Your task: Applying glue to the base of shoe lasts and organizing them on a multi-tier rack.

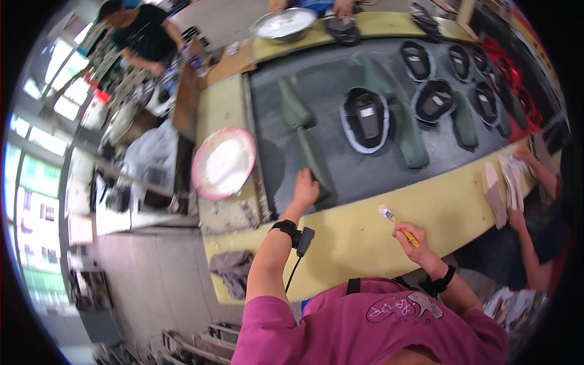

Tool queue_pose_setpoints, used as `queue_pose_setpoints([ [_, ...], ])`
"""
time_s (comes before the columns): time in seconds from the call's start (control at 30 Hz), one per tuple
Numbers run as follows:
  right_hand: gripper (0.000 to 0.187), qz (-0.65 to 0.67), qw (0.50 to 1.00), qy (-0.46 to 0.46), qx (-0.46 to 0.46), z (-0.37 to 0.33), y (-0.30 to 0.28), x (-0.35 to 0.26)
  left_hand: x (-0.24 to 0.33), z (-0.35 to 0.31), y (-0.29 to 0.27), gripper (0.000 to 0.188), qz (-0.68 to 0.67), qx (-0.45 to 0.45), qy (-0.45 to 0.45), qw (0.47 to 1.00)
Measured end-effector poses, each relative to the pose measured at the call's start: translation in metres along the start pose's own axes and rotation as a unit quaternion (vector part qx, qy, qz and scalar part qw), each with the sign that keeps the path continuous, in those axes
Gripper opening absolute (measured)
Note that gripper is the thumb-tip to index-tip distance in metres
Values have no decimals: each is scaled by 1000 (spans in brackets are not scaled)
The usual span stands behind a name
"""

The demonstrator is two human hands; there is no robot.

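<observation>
On the dark grey belt, my left hand (pixel 306 187) is at the near end of a green shoe last (pixel 312 159), its fingers curled against the side. A second green shoe last (pixel 295 104) lies just beyond it. Over the yellow table edge (pixel 359 228), my right hand (pixel 412 239) grips a brush (pixel 409 235) by its yellow handle. White paste covers the brush's bristles, which point up and left. Right of my left hand, a dark shoe upper (pixel 365 120) with a pale blue rim lies with its opening up. Beside it is another green last (pixel 412 137).
A pink-rimmed basin (pixel 224 163) of white paste stands left of the belt. Several more uppers and lasts lie right. A grey rag (pixel 232 272) is on the near left corner. At right a co-worker's hands hold pale soles (pixel 511 182); another person stands far left.
</observation>
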State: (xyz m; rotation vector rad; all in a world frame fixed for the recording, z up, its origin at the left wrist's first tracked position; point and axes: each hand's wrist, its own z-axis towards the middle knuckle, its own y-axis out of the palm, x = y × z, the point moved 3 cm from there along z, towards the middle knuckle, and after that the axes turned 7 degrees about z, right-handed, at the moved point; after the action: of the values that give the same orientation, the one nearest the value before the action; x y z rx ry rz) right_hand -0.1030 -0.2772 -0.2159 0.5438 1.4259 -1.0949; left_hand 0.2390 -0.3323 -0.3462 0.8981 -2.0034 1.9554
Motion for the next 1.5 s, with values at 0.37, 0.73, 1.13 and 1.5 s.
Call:
queue_pose_setpoints([
  [0.37, 15, 13, 965, -173, -198, 84, 118, -32, -29, -238, -124, 7, -2, 324, -84, 942],
  [0.73, 28, -104, 913, -337, -206, 162, 304, -76, -121, -305, -120, 64, 181, 240, -336, 893],
  [1.13, 49, -253, 868, -294, -310, 164, 357, -37, -133, -253, -140, 53, -35, 307, -158, 938],
  [1.5, 51, -113, 869, -381, -295, 98, 395, -90, -108, -319, -106, 77, 157, 214, -330, 906],
])
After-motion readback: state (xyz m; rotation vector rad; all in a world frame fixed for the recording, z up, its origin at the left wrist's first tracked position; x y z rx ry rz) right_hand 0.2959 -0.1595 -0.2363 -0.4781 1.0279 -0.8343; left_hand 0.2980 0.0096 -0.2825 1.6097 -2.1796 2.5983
